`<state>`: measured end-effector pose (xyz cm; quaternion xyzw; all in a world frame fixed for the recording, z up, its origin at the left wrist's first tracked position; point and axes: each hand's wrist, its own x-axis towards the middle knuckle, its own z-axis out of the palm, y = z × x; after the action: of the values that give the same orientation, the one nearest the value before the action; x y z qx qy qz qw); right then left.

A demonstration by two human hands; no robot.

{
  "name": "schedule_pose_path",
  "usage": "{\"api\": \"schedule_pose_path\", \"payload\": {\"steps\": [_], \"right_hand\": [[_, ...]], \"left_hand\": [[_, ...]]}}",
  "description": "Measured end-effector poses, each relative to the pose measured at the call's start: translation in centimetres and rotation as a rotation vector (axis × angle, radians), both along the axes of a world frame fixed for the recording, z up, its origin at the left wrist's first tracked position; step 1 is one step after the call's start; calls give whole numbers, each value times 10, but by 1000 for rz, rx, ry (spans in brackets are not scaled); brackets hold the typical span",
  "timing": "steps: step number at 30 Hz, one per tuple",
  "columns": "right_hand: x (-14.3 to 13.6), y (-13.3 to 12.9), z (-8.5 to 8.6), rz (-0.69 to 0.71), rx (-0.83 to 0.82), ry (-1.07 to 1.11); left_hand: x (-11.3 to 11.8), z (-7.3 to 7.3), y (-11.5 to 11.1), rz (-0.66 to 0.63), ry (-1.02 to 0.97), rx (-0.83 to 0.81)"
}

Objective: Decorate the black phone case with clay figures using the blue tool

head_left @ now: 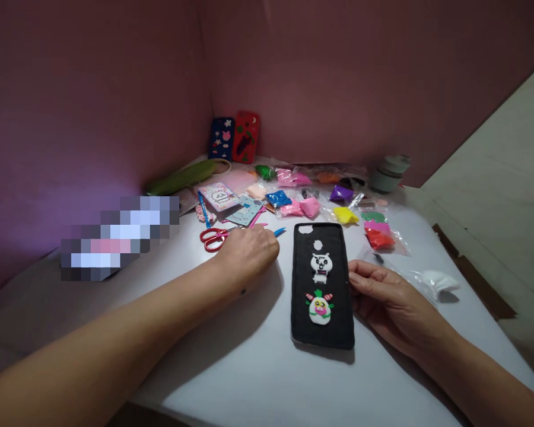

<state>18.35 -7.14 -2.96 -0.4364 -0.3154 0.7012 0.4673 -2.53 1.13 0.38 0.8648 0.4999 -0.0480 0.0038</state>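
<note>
While the right hand [387,293] has its grip drawn close at the right edge of the black phone case [300,284], thumb and fingers pinching that side, the case sits over the white tabletop [231,367], centre-right, a white cat-like face [321,267] above a round white figure [320,309]. Over to the left hand [251,252]! Knuckles up, fingers curled under beside the red-handled scissors [213,239], a blue tip [280,232] poking out just past it; how tightly that grip is closed, or on what, I can't tell. Beyond them, bright clay-like packets [346,214] crowd the back, and two decorated cases [246,137] lean against the pink wall [320,89].
</note>
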Motion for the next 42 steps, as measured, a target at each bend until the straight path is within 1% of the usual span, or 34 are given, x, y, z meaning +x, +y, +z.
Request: {"api": "schedule_pose_path", "payload": {"steps": [3,8,15,22,25,29,31,33,36,40,42], "right_hand": [[0,0,0,-2,3,20],[1,-1,-1,15,7,18],[1,0,-1,23,20,11],[2,1,-2,31,10,0],[3,-1,-1,37,16,-60],[5,-5,4,73,-26,-286],[7,-8,7,84,-63,-382],[8,-9,7,99,-89,-430],[7,-8,7,106,-112,-495],[4,-8,7,71,-102,-668],[3,-9,8,82,-42,-809]], "left_hand": [[0,-4,-1,24,55,20],[-6,-10,6,80,48,66],[-12,-12,11,120,-35,83],[-11,-11,16,209,-161,76],[-10,-11,16,213,-208,63],[-11,-13,16,189,-273,27],[-12,-15,17,184,-309,3],[-11,-15,19,180,-350,-30],[-10,-11,18,161,-436,-119],[-9,-5,15,184,-573,-331],[-9,-5,13,204,-642,-455]]}}
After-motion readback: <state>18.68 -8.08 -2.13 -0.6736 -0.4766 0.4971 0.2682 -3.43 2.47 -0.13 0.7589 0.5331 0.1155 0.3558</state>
